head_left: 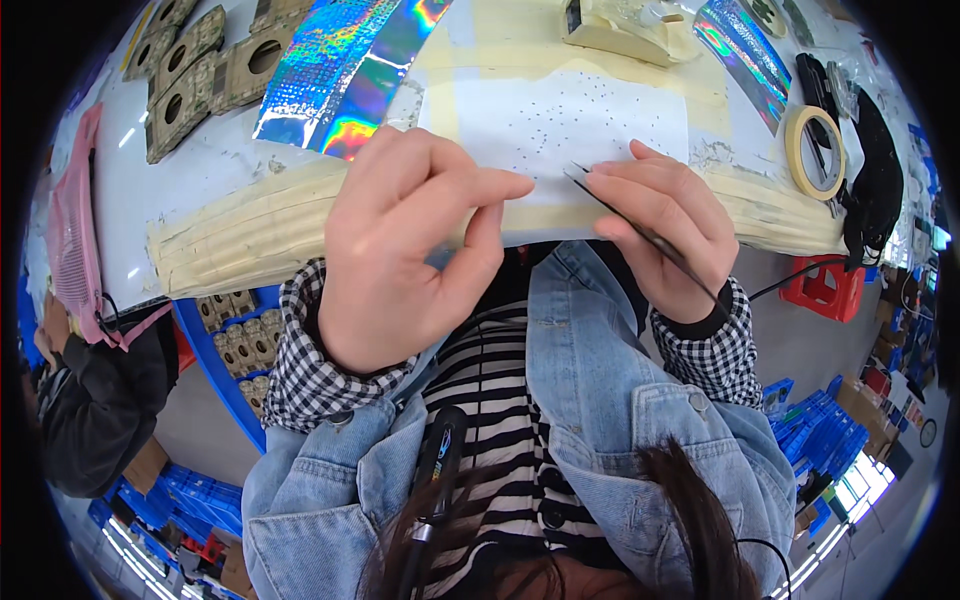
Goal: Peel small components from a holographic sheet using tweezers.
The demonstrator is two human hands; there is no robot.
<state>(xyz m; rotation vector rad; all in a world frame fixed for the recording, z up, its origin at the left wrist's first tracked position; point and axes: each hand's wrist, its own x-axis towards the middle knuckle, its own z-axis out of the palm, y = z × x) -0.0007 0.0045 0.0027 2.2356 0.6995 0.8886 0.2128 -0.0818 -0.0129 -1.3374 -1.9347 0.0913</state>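
Note:
Dark, slim tweezers (655, 240) rest in my right hand (680, 215), their fine tips pointing up and left over a white sheet (640, 110). Many tiny dark pieces (570, 110) lie scattered on that sheet, just beyond the tips. My left hand (410, 240) hovers at the sheet's near left side, its index finger reaching toward the tweezer tips. The thumb presses under that finger, and whatever may be between them is too small to make out. A shiny holographic bag (345, 70) lies beyond my left hand.
Camouflage-patterned blocks with round holes (185, 95) sit at the far left. Cream tape (240, 225) covers the table's near edge. A tape roll (815, 150) and a second holographic bag (745, 60) lie right. A beige device (625, 30) stands far. A person (110, 400) sits at left.

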